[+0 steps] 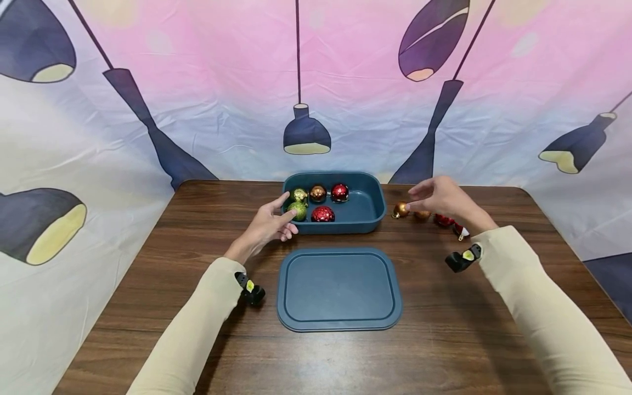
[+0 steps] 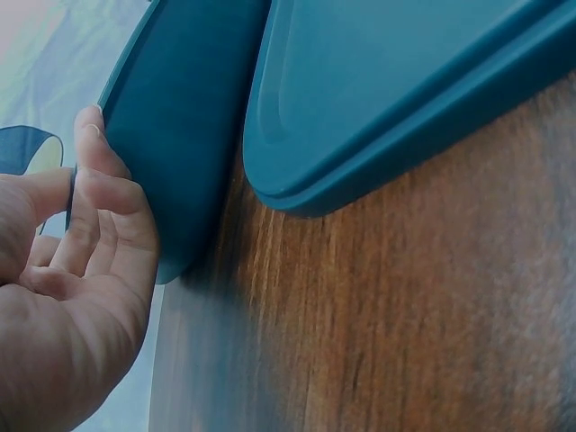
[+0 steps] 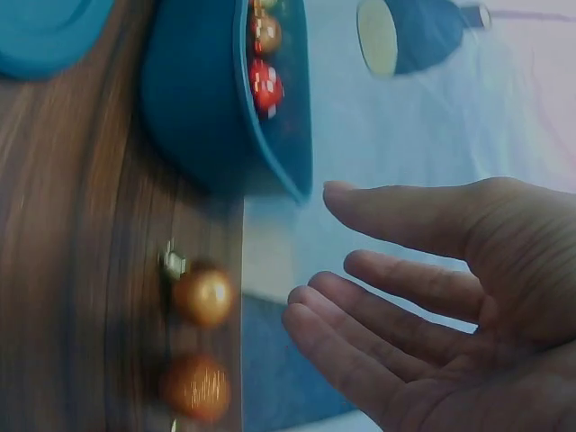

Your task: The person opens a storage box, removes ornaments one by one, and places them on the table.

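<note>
A teal bin (image 1: 365,222) at the table's far side holds several baubles: two green balls (image 1: 297,211), a copper ball (image 1: 317,193), a smooth red ball (image 1: 339,192) and a glittery red ball (image 1: 323,214). My left hand (image 1: 263,227) is at the bin's left end, thumb and index finger spread at its rim. Its other fingers are bent by the outer wall. Over on the right, my right hand (image 1: 441,200) hovers with loosely bent fingers, holding nothing. Near it lie a gold bauble (image 3: 204,295) and an orange-gold bauble (image 3: 195,387).
A matching flat teal lid (image 1: 339,289) lies in front of the bin. Right of the gold baubles are a red bauble (image 1: 443,220) and a red-and-white ornament (image 1: 461,231), partly behind my right wrist. A printed cloth (image 1: 237,99) hangs behind the wooden table (image 1: 424,351).
</note>
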Demonstrator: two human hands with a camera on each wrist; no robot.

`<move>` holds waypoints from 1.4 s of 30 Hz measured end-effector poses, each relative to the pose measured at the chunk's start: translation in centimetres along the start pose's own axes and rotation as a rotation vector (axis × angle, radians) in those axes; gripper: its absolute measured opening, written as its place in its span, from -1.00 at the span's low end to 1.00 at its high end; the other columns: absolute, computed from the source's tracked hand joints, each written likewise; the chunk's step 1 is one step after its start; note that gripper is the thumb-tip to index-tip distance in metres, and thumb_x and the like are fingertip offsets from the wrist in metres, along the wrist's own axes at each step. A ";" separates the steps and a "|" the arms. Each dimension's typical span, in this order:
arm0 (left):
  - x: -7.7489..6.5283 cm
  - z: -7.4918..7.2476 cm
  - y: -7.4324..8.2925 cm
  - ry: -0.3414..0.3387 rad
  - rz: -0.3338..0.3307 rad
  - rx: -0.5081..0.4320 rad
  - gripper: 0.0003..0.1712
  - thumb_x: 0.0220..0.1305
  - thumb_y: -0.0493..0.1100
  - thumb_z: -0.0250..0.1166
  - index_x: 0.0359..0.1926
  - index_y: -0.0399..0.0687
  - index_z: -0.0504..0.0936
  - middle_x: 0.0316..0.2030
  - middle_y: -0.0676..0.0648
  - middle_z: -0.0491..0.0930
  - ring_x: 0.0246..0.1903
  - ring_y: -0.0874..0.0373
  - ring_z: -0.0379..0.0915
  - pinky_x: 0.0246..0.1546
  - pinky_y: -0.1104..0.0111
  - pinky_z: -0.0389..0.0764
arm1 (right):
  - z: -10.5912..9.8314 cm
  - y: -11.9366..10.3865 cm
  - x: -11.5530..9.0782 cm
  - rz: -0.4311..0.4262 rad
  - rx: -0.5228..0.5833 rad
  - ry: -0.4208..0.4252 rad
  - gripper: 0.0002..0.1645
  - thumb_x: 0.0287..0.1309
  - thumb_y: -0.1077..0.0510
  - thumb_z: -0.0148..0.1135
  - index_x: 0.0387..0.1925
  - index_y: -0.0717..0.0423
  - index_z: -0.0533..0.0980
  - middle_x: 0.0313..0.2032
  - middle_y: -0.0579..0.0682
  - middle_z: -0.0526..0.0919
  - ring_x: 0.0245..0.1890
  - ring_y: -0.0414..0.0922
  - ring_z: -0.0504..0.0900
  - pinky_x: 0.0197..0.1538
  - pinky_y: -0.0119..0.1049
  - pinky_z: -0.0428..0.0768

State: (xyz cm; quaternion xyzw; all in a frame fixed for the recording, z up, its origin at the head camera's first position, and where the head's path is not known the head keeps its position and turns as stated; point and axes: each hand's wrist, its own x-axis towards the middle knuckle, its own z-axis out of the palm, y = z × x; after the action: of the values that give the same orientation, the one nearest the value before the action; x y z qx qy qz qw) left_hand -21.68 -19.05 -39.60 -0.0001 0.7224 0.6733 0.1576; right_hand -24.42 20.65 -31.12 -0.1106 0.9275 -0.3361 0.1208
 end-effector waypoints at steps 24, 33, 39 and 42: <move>0.1 0.2 0.1 0.012 -0.004 0.000 -0.18 0.54 -0.06 0.18 0.63 0.25 -0.03 -0.56 -0.09 0.68 -0.64 0.21 0.53 -0.56 0.43 0.54 | 8.2 -5.2 6.5 -0.090 0.004 0.099 -0.38 0.13 0.09 0.52 0.13 0.39 0.58 0.05 0.29 0.65 0.00 0.15 0.63 0.04 0.03 0.62; 0.1 0.1 0.1 0.022 -0.004 -0.005 -0.19 0.54 -0.07 0.18 0.63 0.24 -0.02 -0.56 -0.09 0.67 -0.64 0.21 0.53 -0.57 0.44 0.53 | 10.5 -5.8 8.4 -0.009 0.059 0.141 -0.32 0.14 0.09 0.52 0.20 0.36 0.53 0.09 0.26 0.59 0.05 0.14 0.57 0.10 0.05 0.59; 0.2 0.1 0.1 0.020 -0.006 -0.004 -0.19 0.54 -0.08 0.17 0.63 0.24 -0.02 -0.56 -0.09 0.67 -0.64 0.20 0.53 -0.57 0.43 0.53 | 11.5 -5.9 9.3 0.037 0.070 0.178 -0.31 0.13 0.06 0.54 0.22 0.31 0.51 0.14 0.22 0.57 0.11 0.13 0.54 0.15 0.04 0.56; 0.2 0.1 0.1 0.021 -0.009 0.002 -0.19 0.54 -0.07 0.17 0.63 0.24 -0.02 -0.56 -0.10 0.67 -0.64 0.20 0.53 -0.57 0.43 0.53 | 11.9 -5.9 9.6 0.039 0.077 0.196 -0.30 0.14 0.08 0.53 0.23 0.30 0.51 0.16 0.23 0.56 0.10 0.13 0.57 0.15 0.03 0.56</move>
State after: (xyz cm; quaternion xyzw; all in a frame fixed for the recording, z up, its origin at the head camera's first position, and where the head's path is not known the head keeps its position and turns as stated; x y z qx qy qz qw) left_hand -21.85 -18.88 -39.53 -0.0101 0.7246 0.6720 0.1529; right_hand -29.26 6.37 -37.64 -0.0544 0.9232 -0.3785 0.0400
